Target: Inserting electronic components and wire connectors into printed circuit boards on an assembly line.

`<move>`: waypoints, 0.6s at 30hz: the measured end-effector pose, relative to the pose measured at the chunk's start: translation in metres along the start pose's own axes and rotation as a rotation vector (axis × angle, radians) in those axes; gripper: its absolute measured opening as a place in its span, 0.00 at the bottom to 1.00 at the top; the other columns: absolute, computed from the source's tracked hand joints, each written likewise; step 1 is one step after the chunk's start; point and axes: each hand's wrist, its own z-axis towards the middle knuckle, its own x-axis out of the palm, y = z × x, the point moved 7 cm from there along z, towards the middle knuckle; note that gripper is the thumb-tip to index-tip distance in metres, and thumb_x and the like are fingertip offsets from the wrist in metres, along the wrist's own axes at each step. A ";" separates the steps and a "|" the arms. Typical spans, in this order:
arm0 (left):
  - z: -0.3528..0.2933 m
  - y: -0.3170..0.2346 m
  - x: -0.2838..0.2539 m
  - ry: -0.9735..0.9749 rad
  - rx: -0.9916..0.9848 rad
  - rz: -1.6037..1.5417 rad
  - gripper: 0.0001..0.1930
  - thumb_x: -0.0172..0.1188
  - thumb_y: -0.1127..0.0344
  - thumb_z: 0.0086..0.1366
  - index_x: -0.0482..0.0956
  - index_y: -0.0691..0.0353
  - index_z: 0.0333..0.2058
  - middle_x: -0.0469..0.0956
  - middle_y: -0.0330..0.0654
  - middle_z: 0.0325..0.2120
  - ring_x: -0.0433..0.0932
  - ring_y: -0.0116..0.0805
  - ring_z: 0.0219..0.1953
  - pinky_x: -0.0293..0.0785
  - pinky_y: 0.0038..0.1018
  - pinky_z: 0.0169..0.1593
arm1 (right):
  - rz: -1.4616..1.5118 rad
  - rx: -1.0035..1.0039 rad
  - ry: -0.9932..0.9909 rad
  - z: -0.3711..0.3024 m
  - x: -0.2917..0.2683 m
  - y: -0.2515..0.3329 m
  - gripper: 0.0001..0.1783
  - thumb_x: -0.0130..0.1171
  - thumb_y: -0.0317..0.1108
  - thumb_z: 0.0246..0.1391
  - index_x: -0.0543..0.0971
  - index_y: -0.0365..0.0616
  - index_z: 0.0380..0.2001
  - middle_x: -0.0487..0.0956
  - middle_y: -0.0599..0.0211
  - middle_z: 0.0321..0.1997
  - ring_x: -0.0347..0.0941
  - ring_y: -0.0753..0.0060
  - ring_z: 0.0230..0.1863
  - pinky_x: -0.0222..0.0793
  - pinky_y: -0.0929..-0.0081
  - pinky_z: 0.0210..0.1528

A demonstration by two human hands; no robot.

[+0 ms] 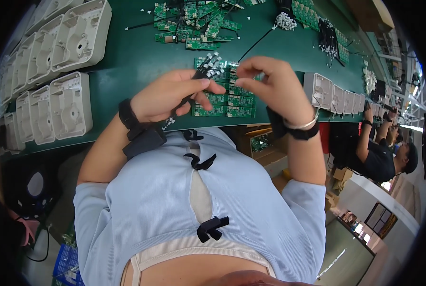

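My left hand (167,93) is closed round a bundle of thin black cables (210,67) whose white connectors fan out past the fingers. Beneath both hands, green circuit boards (241,101) lie in rows near the table's front edge. My right hand (277,88) is bent over the right-hand row, thumb and forefinger curled toward each other. Whatever lies between those fingertips is too small to make out. One black cable (256,45) runs from beside the right forefinger toward the far right; I cannot tell if the fingers touch it.
A loose pile of circuit boards (208,21) covers the far middle of the green table (136,52). Pale plastic housings (72,105) stand in rows at left, with more housings (322,88) at right. Bundled cables (285,20) lie at the far right. A co-worker (382,152) sits further right.
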 end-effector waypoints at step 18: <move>-0.002 -0.011 -0.009 -0.176 0.097 -0.051 0.15 0.51 0.62 0.74 0.75 0.68 0.49 0.83 0.48 0.39 0.71 0.16 0.20 0.65 0.17 0.18 | -0.777 -0.195 -0.222 -0.024 0.006 0.020 0.11 0.59 0.18 0.49 0.80 0.41 0.36 0.79 0.63 0.35 0.74 0.56 0.32 0.72 0.68 0.34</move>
